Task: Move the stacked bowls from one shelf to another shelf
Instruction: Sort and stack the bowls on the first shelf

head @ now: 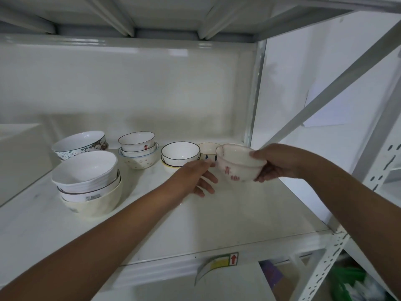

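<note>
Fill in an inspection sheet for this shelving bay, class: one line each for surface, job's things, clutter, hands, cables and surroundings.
Surface: white shelf, bare at front and right.
Job's things: five bowl stacks along the left and back; a sixth, a stack with red characters, is held above the shelf.
Clutter: a peeling label on the shelf's front edge.
Hands: right hand grips the red-character stack's side; left hand open beside it, contact unclear.
Cables: nothing seen.
Surroundings: white perforated upright; green items below, blurred.
</note>
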Motion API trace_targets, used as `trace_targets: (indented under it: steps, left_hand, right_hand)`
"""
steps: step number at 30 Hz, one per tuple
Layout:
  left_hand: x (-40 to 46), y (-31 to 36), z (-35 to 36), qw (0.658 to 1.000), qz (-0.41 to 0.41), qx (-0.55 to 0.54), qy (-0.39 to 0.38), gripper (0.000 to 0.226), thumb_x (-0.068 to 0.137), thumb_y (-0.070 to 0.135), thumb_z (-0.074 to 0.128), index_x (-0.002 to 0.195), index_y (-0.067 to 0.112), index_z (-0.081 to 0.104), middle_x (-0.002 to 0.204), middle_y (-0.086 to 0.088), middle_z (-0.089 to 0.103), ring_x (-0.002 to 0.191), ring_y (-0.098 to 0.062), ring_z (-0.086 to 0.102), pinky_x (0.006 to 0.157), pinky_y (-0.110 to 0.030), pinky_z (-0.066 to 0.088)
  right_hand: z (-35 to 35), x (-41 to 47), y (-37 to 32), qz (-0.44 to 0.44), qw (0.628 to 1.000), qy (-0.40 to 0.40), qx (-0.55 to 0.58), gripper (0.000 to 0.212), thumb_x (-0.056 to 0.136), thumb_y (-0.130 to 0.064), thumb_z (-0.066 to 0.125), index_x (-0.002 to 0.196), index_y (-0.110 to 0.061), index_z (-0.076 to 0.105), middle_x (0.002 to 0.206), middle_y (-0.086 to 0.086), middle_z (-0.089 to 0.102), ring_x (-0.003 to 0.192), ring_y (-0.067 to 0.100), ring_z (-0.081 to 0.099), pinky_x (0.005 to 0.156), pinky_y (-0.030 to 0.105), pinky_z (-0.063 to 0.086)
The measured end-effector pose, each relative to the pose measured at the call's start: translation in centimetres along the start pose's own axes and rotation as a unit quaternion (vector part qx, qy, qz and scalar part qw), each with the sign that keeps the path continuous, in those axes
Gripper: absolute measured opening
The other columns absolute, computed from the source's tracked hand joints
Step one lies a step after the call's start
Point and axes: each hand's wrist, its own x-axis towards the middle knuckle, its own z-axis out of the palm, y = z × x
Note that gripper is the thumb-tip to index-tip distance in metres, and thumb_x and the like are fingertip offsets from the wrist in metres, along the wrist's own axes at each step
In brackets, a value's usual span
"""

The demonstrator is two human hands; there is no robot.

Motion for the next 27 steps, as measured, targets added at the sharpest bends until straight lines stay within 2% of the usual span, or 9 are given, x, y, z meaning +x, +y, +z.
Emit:
trace_targets:
  steps: [5,9,12,15,18,19,22,25,27]
  left_hand:
    - [-0.5,-2.1,-3.0,0.985,0.034,0.160,0.055,0.020,0.098,0.021,0.046,0.090,0.018,0.064,0.073,-0.004,0.066,0.049,-0.013,0.058,0.048,-0.021,0.038]
    - [-2.0,-4.9,-6.5,0.940,0.087,0.314,0.106,0.021,0.092,0.040,0.047,0.082,0.030,0.062,0.064,0.002,0.062,0.049,-0.007,0.048,0.057,-0.025,0.041]
    - [-2.7,-6.5,-8.5,0.890,0.096,0.430,0.115,0.022,0.094,0.036,0.044,0.076,0.030,0.054,0.058,0.007,0.050,0.054,-0.008,0.046,0.060,-0.031,0.043]
    - [-2.9,-7.8,-9.5,0.855,0.084,0.497,0.125,0.023,0.090,0.050,0.037,0.091,0.035,0.055,0.067,0.012,0.046,0.070,-0.012,0.049,0.069,-0.030,0.042]
    - [-3.0,-8.9,-9.6,0.830,0.094,0.534,0.131,0.068,0.082,0.065,0.021,0.120,0.025,0.059,0.087,0.012,0.049,0.088,-0.017,0.056,0.081,-0.030,0.046]
    - [-3.0,-9.2,-9.6,0.818,0.107,0.551,0.127,0.072,0.081,0.065,0.018,0.121,0.023,0.060,0.093,0.007,0.050,0.092,-0.019,0.057,0.082,-0.032,0.047]
    - [-3.2,-9.8,-9.7,0.788,0.134,0.588,0.124,0.061,0.087,0.062,0.022,0.114,0.025,0.062,0.095,0.005,0.046,0.089,-0.019,0.048,0.082,-0.037,0.048]
    - [-3.3,-10.1,-9.7,0.779,0.141,0.597,0.127,0.057,0.088,0.061,0.024,0.115,0.028,0.061,0.098,0.006,0.044,0.089,-0.016,0.043,0.082,-0.034,0.046]
    - [-3.4,-10.0,-9.7,0.787,0.139,0.589,0.122,0.060,0.087,0.064,0.021,0.119,0.030,0.059,0.100,0.006,0.045,0.092,-0.016,0.043,0.083,-0.032,0.044]
  right_hand:
    - [-1.5,2.0,-2.0,-0.016,0.991,0.125,-0.044,0.028,0.102,-0.011,0.040,0.112,0.011,0.056,0.073,0.026,0.065,0.038,0.020,0.063,0.036,0.019,0.048]
    - [-1.8,4.6,-2.0,0.017,0.973,0.202,-0.111,0.029,0.094,-0.003,0.036,0.105,0.012,0.058,0.069,0.025,0.064,0.043,0.026,0.060,0.037,0.021,0.047]
    - [-1.3,5.6,-2.0,0.032,0.966,0.221,-0.131,0.026,0.093,-0.002,0.033,0.105,0.007,0.054,0.067,0.023,0.060,0.030,0.024,0.055,0.032,0.017,0.037]
    - [-0.4,5.9,-2.0,0.031,0.959,0.223,-0.170,0.019,0.091,0.000,0.033,0.088,0.002,0.051,0.062,0.019,0.057,0.021,0.019,0.044,0.030,0.014,0.028]
    - [0.1,5.8,-1.8,0.032,0.949,0.224,-0.220,0.024,0.087,0.002,0.037,0.067,0.001,0.050,0.050,0.015,0.053,0.029,0.018,0.038,0.034,0.015,0.027]
    - [0.2,5.8,-1.8,0.036,0.944,0.225,-0.239,0.028,0.086,0.002,0.039,0.061,0.000,0.051,0.043,0.013,0.051,0.030,0.018,0.037,0.036,0.016,0.027]
    - [0.1,5.7,-1.6,0.051,0.932,0.215,-0.288,0.036,0.085,0.000,0.042,0.050,-0.001,0.050,0.032,0.007,0.044,0.032,0.018,0.035,0.041,0.018,0.027]
    - [-0.3,6.0,-1.7,0.065,0.918,0.195,-0.338,0.040,0.093,-0.010,0.046,0.054,-0.002,0.048,0.030,0.004,0.045,0.030,0.017,0.036,0.044,0.020,0.030]
    - [-0.5,6.5,-2.4,0.071,0.902,0.201,-0.377,0.041,0.099,-0.031,0.046,0.069,-0.003,0.051,0.048,0.008,0.057,0.042,0.021,0.051,0.051,0.022,0.040]
